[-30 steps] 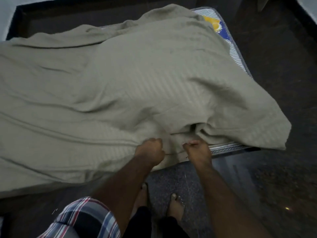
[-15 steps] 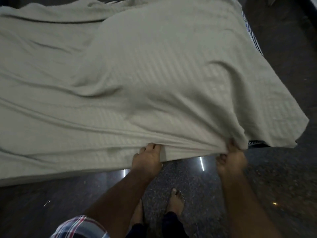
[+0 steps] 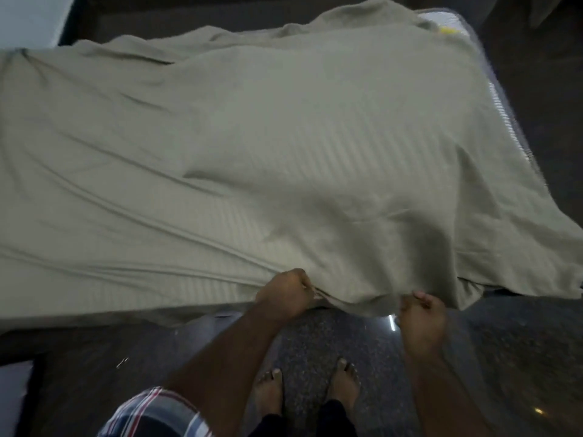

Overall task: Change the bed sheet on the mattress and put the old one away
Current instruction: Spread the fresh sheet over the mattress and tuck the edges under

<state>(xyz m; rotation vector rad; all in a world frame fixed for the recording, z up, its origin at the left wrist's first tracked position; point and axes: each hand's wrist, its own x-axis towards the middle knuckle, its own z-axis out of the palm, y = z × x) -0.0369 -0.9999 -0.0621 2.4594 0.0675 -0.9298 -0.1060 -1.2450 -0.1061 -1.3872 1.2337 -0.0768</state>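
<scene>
A pale grey-green striped bed sheet (image 3: 252, 146) lies spread and wrinkled over the mattress (image 3: 501, 102), whose striped edge and a yellow patch show only at the far right corner. My left hand (image 3: 285, 293) grips the sheet's near hem in a fist. My right hand (image 3: 421, 316) pinches the same hem further right, where the cloth hangs off the mattress edge. A loose flap of the sheet droops past the near right corner.
Dark speckled polished floor (image 3: 520, 357) lies in front of and to the right of the bed. My bare feet (image 3: 307, 389) stand close to the bed edge. A dark bed frame (image 3: 157, 17) runs along the far side, a light wall at the top left.
My hands have spread apart along the hem, the right one moving right. The sheet now covers more of the right side of the mattress and lies flatter.
</scene>
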